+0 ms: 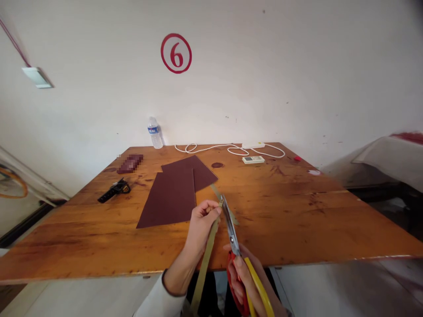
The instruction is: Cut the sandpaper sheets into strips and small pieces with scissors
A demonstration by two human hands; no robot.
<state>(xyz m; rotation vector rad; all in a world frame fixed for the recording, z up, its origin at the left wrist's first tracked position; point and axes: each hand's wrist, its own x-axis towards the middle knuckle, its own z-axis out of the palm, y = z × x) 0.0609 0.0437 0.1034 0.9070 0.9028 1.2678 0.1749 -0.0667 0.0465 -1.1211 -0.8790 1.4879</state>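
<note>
Left hand [200, 222] raised, tightly pinching olive strip [206, 259], right hand [246, 278] lower, curled round forward-pointing scissors [232, 240]

the single view looks out from the person's head, facing forward and tilted down over the surface [291, 220]. it sits behind and above the near edge, close enough that the left hand [200, 224] and right hand [243, 269] show large at lower centre. the frame is wide, taking in both side edges of the surface, and the wall [251, 79] beyond fills its upper part.
</note>
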